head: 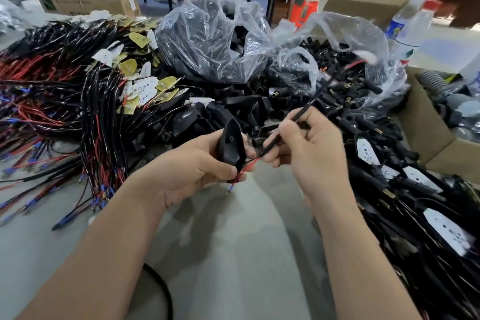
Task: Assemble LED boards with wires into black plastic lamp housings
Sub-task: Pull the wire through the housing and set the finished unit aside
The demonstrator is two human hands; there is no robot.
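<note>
the left hand (192, 174) curls round a small black teardrop-shaped plastic lamp housing (232, 143), held above the grey bench (233, 254) just in front of the person. the right hand (311, 156) pinches a thin black sheathed cable (291, 126), whose red and black leads (248, 167) pass the housing's lower end; whether they run through it cannot be told. the housing looks light, rigid and smooth, faintly glossy, so probably a little slippery and best clasped by its sides. the cable seems limp but springy, so a pinch near the split should steer the fine leads, whose tips would likely bend easily. at left lies a heap of flat white and yellowish led boards (145, 86) on wires, and behind it a crinkled clear plastic bag (207, 41) of black parts.
</note>
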